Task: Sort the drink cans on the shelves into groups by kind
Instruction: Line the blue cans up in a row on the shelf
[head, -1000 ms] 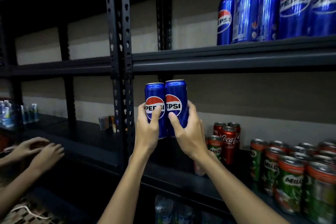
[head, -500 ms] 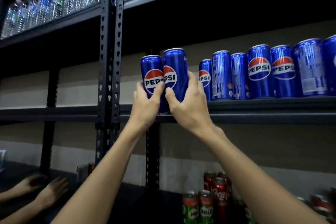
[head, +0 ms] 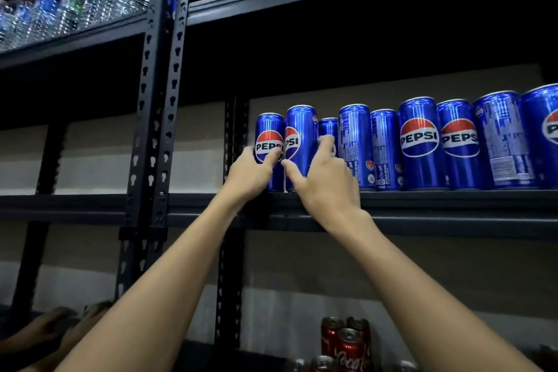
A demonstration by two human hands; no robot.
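Head view is showing two bare hands reaching up to the middle shelf (head: 422, 199), each one wrapping a tall blue Pepsi can. The left hand (head: 250, 174) is gripping the left can (head: 268, 136) low on its body, thumb lying across the logo; the right hand (head: 324, 181) is holding the right can (head: 300, 136), thumb in front and fingers curling behind. Both cans are standing upright at the shelf's left end, near its front edge, touching each other and sitting just beside the row of Pepsi cans (head: 419, 142) running toward the right end.

These are slim, rigid aluminium cylinders with glossy printed skins, so they are probably sliding easily in a loose grip and denting under a hard squeeze. If full, they are likely carrying a fair weight for their width and tipping readily. Mid-body or lower looks the best place to hold. The shelf is dark painted metal, its upright post (head: 157, 100) punched with keyhole slots.
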